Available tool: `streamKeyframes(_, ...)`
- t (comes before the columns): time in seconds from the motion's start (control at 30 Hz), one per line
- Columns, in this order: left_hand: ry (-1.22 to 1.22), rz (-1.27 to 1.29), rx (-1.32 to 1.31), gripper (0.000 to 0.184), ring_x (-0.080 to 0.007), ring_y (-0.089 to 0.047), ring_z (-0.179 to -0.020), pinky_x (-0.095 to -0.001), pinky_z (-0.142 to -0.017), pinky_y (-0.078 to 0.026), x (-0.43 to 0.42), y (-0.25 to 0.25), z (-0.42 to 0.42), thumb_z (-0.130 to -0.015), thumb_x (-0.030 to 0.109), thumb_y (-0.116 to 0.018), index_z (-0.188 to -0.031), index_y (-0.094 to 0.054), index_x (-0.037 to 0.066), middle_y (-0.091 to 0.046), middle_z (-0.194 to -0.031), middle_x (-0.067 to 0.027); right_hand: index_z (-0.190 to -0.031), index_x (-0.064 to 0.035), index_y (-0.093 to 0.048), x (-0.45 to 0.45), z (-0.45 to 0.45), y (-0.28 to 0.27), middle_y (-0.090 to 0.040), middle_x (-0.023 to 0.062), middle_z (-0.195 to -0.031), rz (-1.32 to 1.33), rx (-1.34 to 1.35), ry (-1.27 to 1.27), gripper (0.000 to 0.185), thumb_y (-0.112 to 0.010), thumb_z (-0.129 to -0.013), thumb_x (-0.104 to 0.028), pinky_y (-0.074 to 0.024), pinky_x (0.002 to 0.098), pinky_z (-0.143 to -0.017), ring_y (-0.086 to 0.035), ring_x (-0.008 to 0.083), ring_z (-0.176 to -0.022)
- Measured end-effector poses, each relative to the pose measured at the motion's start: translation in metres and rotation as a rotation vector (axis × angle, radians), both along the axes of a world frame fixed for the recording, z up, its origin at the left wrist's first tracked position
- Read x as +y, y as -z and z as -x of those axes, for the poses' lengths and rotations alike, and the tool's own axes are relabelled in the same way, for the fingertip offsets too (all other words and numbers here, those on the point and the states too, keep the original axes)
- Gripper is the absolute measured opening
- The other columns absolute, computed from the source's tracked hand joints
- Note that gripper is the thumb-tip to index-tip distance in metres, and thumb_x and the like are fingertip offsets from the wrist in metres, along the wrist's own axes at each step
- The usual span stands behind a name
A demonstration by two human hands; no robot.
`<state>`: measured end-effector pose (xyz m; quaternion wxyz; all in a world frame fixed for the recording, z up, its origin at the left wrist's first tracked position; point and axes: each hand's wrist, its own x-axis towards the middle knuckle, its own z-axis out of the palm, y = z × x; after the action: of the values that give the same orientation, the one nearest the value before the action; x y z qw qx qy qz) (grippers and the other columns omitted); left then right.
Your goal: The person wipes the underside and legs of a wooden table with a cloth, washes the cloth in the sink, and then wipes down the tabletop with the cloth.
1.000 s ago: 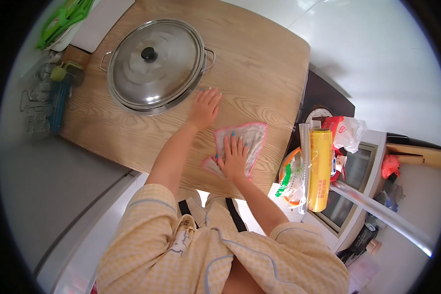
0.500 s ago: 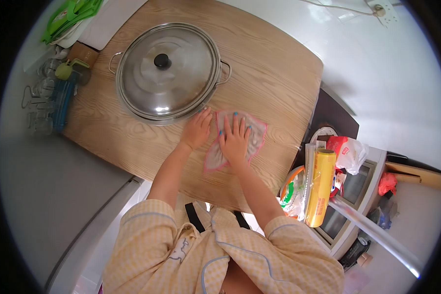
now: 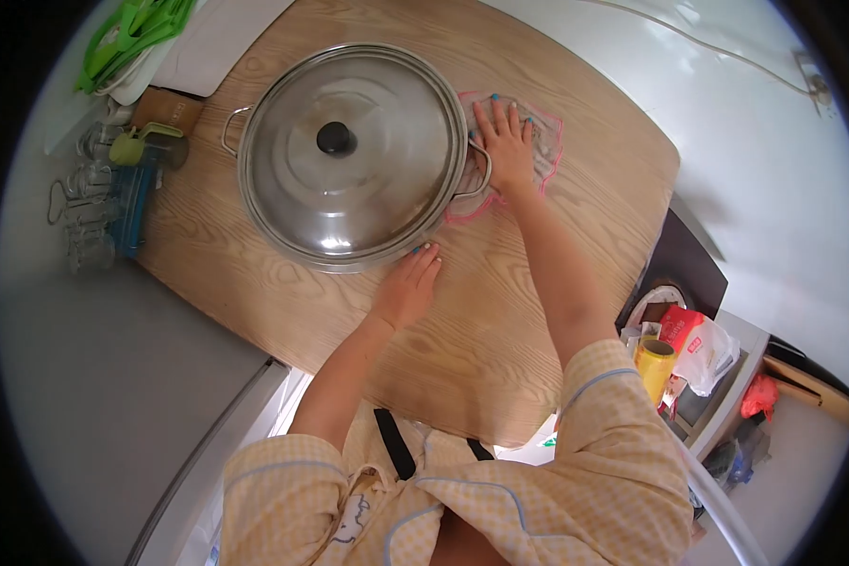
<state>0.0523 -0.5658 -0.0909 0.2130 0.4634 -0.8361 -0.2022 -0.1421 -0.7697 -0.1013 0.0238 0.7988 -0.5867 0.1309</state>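
My right hand (image 3: 507, 151) lies flat with fingers spread on a greyish cloth with a pink edge (image 3: 547, 156), just right of the large pot's side handle. The cloth is spread on the wooden table (image 3: 481, 330), partly under that handle. My left hand (image 3: 409, 288) rests palm down on the wood by the pot's lower rim, its fingers extended and holding nothing. A steel lid with a black knob (image 3: 349, 189) covers the round pot.
Glass mugs (image 3: 90, 212), a green-handled cup (image 3: 127, 146) and a blue item (image 3: 134, 208) stand at the left. Green plastic items (image 3: 127, 38) sit top left. A yellow roll (image 3: 655, 363) and a red and white bag (image 3: 703, 349) are at the right.
My right hand has slid the cloth forward, from the near part of the table to beside the pot's right handle. My left hand stays near the pot's lower rim. The view has shifted.
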Motion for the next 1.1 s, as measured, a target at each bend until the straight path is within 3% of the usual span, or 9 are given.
streamKeyframes(0.17, 0.024, -0.035, -0.042, 0.035, -0.0328, -0.044, -0.114, -0.0405, -0.096, -0.038, -0.002, 0.002, -0.001, -0.075, 0.005, -0.054, -0.11, -0.049, -0.002, -0.043, -0.126, -0.0169, -0.136, -0.0266, -0.033, -0.069, -0.001, 0.009, -0.027, 0.0063, -0.143, -0.049, -0.003, 0.06, 0.054, -0.038, -0.085, -0.047, -0.0144, 0.0501, -0.106, -0.022, 0.031, -0.131)
streamKeyframes(0.4, 0.041, -0.048, -0.022, 0.033, -0.0331, -0.043, -0.115, -0.041, -0.097, -0.037, 0.001, -0.002, -0.001, -0.076, 0.005, -0.053, -0.108, -0.049, -0.002, -0.041, -0.129, -0.0171, -0.135, -0.0269, -0.034, -0.09, 0.001, 0.013, -0.027, 0.006, -0.143, -0.043, 0.011, 0.079, 0.056, -0.041, -0.083, -0.047, -0.013, 0.0501, -0.106, -0.023, 0.0297, -0.131)
streamKeyframes(0.5, 0.023, -0.034, -0.053, 0.033, -0.0279, -0.042, -0.117, -0.0383, -0.099, -0.035, -0.003, -0.005, -0.003, -0.076, 0.01, -0.052, -0.107, -0.052, -0.001, -0.044, -0.128, -0.0156, -0.136, -0.0269, -0.033, -0.073, -0.001, 0.008, -0.028, 0.0066, -0.142, -0.015, 0.014, 0.112, 0.057, -0.041, -0.083, -0.047, -0.0137, 0.0512, -0.106, -0.023, 0.0299, -0.131)
streamKeyframes(0.7, 0.026, -0.001, -0.021, 0.03, -0.0283, -0.044, -0.115, -0.038, -0.098, -0.037, -0.001, -0.001, -0.002, -0.075, 0.009, -0.053, -0.104, -0.052, 0.001, -0.045, -0.127, -0.0145, -0.138, -0.0262, -0.027, 0.02, 0.01, -0.003, -0.024, 0.0085, -0.144, -0.093, 0.016, 0.084, 0.063, -0.047, -0.081, -0.043, -0.0156, 0.0515, -0.105, -0.021, 0.0329, -0.132)
streamKeyframes(0.8, -0.003, 0.03, 0.034, 0.03, -0.0286, -0.045, -0.114, -0.0381, -0.097, -0.037, 0.0, 0.004, -0.001, -0.075, 0.008, -0.053, -0.104, -0.05, 0.001, -0.045, -0.126, -0.0137, -0.137, -0.0237, -0.029, 0.074, 0.011, -0.014, -0.026, 0.0102, -0.142, -0.131, 0.052, 0.095, 0.063, -0.05, -0.08, -0.041, -0.0163, 0.0517, -0.105, -0.022, 0.0344, -0.131)
streamKeyframes(0.87, -0.017, 0.064, 0.026, 0.031, -0.0288, -0.044, -0.114, -0.0383, -0.097, -0.037, 0.002, 0.007, -0.001, -0.074, 0.007, -0.052, -0.105, -0.048, 0.002, -0.045, -0.126, -0.0136, -0.134, -0.0201, -0.035, 0.115, 0.013, -0.018, -0.033, 0.0119, -0.138, -0.089, -0.073, 0.111, 0.062, -0.053, -0.077, -0.038, -0.019, 0.0532, -0.103, -0.027, 0.0349, -0.128)
streamKeyframes(0.97, 0.015, 0.082, 0.076, 0.038, -0.0337, -0.042, -0.114, -0.0409, -0.098, -0.035, 0.002, 0.008, -0.001, -0.073, 0.003, -0.054, -0.11, -0.044, 0.001, -0.041, -0.127, -0.0166, -0.133, -0.0181, -0.037, 0.179, 0.019, -0.027, -0.034, 0.0126, -0.137, -0.098, -0.075, 0.175, 0.062, -0.053, -0.077, -0.038, -0.02, 0.0533, -0.102, -0.029, 0.0356, -0.127)
streamKeyframes(1.1, 0.067, 0.142, 0.056, 0.04, -0.0332, -0.041, -0.115, -0.0411, -0.098, -0.035, 0.002, 0.006, 0.0, -0.073, 0.003, -0.053, -0.112, -0.044, 0.001, -0.04, -0.128, -0.0165, -0.134, -0.0174, -0.035, 0.27, 0.028, -0.033, -0.033, 0.0132, -0.138, -0.125, -0.049, 0.281, 0.063, -0.053, -0.077, -0.037, -0.0202, 0.0533, -0.102, -0.029, 0.0364, -0.126)
